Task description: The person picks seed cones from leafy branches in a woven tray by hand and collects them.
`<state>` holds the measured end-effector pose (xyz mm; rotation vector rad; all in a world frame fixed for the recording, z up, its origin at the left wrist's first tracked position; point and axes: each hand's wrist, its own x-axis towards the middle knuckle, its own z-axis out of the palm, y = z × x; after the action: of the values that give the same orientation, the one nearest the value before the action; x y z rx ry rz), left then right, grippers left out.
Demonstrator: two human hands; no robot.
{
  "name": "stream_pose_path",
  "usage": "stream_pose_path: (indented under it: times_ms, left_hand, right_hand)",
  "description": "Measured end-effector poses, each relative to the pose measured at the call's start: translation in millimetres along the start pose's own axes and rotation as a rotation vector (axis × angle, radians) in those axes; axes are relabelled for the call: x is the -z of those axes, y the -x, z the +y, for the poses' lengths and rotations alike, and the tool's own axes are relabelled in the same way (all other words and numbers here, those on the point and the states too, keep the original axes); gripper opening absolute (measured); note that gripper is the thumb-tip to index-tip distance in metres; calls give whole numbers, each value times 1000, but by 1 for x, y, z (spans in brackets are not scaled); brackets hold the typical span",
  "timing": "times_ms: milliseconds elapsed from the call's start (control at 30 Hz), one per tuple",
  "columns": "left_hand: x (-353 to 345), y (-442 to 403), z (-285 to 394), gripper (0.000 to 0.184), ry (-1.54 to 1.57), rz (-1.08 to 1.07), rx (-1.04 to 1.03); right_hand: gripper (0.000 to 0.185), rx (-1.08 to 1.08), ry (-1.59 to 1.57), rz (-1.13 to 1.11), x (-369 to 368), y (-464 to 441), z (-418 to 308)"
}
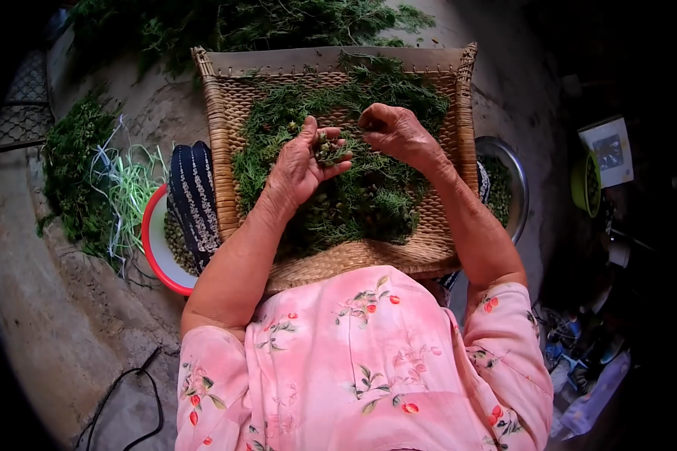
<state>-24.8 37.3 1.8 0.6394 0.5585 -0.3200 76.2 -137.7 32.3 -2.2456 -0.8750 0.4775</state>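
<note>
My left hand (308, 161) is palm up over a woven winnowing basket (438, 218), its fingers curled around an evergreen sprig (329, 152) that bears small green cones. To its right, my right hand (402, 135) is closed, thumb and fingers pinched together; what lies between the fingertips is too dark to make out. Beneath both hands, leafy evergreen sprigs (267, 113) are spread over the basket, which rests on my lap. A darker heap of small cones (346, 207) lies among the sprigs near the basket's front.
Left of the basket stands a red-rimmed white basin (155, 248) with small greenish cones; on the right, a metal basin (520, 180) holds similar ones. Cut branches (226, 26) lie beyond the basket. Pale plastic strips (132, 188) and a black cord (132, 372) lie at left.
</note>
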Motion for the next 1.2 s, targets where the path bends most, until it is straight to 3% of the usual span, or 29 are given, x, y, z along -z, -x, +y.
stream_pose_path:
  times_ms: [100, 200, 233, 267, 333, 533, 733, 867, 967, 1033, 1133, 1200]
  left_hand:
    - [1, -3, -2, 54, 18, -39, -16]
    - [-3, 0, -1, 55, 44, -38, -14]
    - [-5, 2, 0, 55, 54, -29, 4]
    - [-6, 3, 0, 55, 53, -28, 5]
    - [-7, 3, 0, 53, 16, -44, -4]
    - [-5, -1, -4, 45, 71, 25, -22]
    - [0, -2, -1, 40, 78, -3, 5]
    - [4, -6, -2, 36, 70, 42, -38]
    - [2, -5, -1, 35, 51, 41, -41]
    - [1, -3, -1, 32, 41, 46, -47]
    - [5, -5, 0, 30, 15, 24, -19]
    - [3, -4, 0, 29, -5, 8, -10]
  right_hand:
    - [19, -121, -778, -173, 0, 5, -34]
    - [18, -56, -764, -122, -6, 3, -38]
    - [24, 69, -571, -74, -12, -1, -30]
    - [24, 69, -573, -74, -13, 0, -23]
    - [31, 124, 191, -70, -15, 4, -19]
    - [45, 229, 195, -16, -22, 9, -29]
    - [13, 225, -100, 95, -6, 2, -19]
    - [25, 183, 428, 436, 12, 5, -6]
    - [27, 118, 529, 334, 20, 8, 3]
    - [22, -74, 509, -165, 21, 8, 0]
    - [13, 39, 376, -509, 13, 17, -4]
    - [15, -370, 112, -826, 4, 12, -13]
